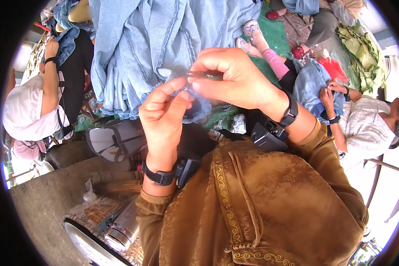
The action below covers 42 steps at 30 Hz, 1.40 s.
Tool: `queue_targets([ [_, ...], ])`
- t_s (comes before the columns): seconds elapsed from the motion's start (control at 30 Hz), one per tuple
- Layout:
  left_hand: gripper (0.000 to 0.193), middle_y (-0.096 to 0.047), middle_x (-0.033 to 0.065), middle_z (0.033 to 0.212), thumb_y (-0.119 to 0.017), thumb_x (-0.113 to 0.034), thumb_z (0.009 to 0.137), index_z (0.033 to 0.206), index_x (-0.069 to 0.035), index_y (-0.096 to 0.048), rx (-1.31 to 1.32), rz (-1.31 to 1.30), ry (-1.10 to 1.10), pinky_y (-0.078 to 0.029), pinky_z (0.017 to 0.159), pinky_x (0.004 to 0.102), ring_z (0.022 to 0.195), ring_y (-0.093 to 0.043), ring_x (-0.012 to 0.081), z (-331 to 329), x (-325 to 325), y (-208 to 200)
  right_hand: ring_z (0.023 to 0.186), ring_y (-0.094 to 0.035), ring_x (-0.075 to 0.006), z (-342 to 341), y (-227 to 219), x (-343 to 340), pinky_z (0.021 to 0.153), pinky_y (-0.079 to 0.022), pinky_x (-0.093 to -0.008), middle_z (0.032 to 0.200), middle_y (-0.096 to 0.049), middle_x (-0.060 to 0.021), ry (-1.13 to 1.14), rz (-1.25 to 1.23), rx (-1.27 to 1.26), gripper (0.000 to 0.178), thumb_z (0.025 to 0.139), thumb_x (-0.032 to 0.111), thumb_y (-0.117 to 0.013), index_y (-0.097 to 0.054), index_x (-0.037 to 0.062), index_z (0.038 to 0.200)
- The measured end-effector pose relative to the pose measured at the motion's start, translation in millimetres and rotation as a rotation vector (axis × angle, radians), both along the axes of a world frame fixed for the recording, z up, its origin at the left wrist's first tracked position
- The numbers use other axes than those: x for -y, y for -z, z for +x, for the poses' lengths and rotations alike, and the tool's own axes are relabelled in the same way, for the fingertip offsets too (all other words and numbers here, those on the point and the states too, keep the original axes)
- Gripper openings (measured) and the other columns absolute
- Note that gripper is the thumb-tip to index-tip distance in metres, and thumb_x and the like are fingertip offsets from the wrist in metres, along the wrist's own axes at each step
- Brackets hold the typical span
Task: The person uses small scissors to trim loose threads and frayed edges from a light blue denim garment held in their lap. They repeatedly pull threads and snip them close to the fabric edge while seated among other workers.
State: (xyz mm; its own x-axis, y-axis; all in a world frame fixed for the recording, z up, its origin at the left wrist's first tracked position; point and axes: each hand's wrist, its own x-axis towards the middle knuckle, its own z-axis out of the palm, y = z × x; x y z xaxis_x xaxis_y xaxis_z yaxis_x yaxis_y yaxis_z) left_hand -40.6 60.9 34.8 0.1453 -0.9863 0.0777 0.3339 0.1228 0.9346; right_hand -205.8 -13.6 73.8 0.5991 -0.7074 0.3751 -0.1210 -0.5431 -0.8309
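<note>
My right hand (pixel 237 77) is closed on a small, thin, dark metal tool (pixel 213 74), gripped between thumb and fingers. Motion blur hides the tool's exact kind. Its tip points left, at the index fingertip of my left hand (pixel 162 108). The left fingers are curled, with the thumb close to them; anything pinched there is too small to make out. Below and beyond both hands, light blue denim cloth (pixel 137 48) with frayed edges and seams lies spread in folds. Its ragged hem (pixel 199 108) shows just under the fingers.
At the left sits a person in a white top (pixel 31 99); at the right another person (pixel 363 119) handles blue denim (pixel 314 86). A metal flask (pixel 119 232) lies at the lower left. Large green leaves (pixel 361 57) and a red bag (pixel 332 68) are at the far right.
</note>
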Motion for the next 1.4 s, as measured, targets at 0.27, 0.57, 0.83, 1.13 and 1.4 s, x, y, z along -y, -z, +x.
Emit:
queue_targets([
  [0.27, 0.023, -0.064, 0.0033, 0.085, -0.064, 0.006, 0.081, 0.103, 0.003, -0.062, 0.235, -0.065, -0.023, -0.046, 0.062, 0.0187, 0.067, -0.055, 0.0060, -4.1, -0.3, -5.2, 0.062, -0.051, -0.0145, 6.9, 0.2, 7.9, 0.055, -0.040, -0.0279, 0.067, -0.052, -0.0015, -0.056, -0.172, -0.252, 0.015, 0.077, 0.013, -0.065, -0.059, -0.0005, 0.081],
  [0.57, 0.021, -0.059, -0.0045, 0.077, -0.066, 0.005, 0.079, 0.099, -0.001, -0.064, 0.437, -0.098, -0.132, -0.038, 0.052, 0.0156, 0.060, -0.045, -0.0013, -7.2, -1.1, 4.8, 0.059, -0.045, -0.0052, 8.0, 4.8, -3.8, 0.052, -0.037, -0.0248, 0.063, -0.053, 0.0040, -0.036, 0.765, 0.106, 0.017, 0.082, 0.017, -0.064, -0.061, 0.0015, 0.077],
  [0.83, 0.021, -0.060, -0.0037, 0.076, -0.066, 0.005, 0.077, 0.098, -0.001, -0.064, 0.441, -0.042, -0.132, -0.038, 0.050, 0.0162, 0.057, -0.045, -0.0009, -6.6, -1.8, 5.3, 0.058, -0.044, -0.0057, 4.1, 14.4, 3.1, 0.051, -0.038, -0.0265, 0.060, -0.053, -0.0029, 0.012, 0.414, -0.007, 0.020, 0.079, 0.017, -0.063, -0.061, -0.0034, 0.078],
  [1.13, 0.025, -0.067, 0.0055, 0.087, -0.068, 0.003, 0.074, 0.098, -0.001, -0.062, 0.532, -0.113, -0.153, -0.044, 0.051, 0.0207, 0.057, -0.053, 0.0047, -8.6, 2.2, 14.9, 0.056, -0.054, -0.0259, 6.1, 9.0, 5.7, 0.054, -0.042, -0.0355, 0.060, -0.055, -0.0151, -0.001, -0.032, -0.134, 0.023, 0.065, 0.017, -0.063, -0.060, -0.0034, 0.075],
  [1.4, 0.025, -0.067, 0.0092, 0.091, -0.066, 0.003, 0.073, 0.097, -0.002, -0.062, 0.598, -0.113, -0.115, -0.046, 0.052, 0.0235, 0.056, -0.057, 0.0090, -7.5, 1.0, 14.5, 0.055, -0.050, -0.0321, 9.3, 18.2, 10.6, 0.052, -0.040, -0.0380, 0.059, -0.052, -0.0155, -0.015, -0.102, -0.292, 0.017, 0.063, 0.015, -0.062, -0.056, -0.0010, 0.066],
])
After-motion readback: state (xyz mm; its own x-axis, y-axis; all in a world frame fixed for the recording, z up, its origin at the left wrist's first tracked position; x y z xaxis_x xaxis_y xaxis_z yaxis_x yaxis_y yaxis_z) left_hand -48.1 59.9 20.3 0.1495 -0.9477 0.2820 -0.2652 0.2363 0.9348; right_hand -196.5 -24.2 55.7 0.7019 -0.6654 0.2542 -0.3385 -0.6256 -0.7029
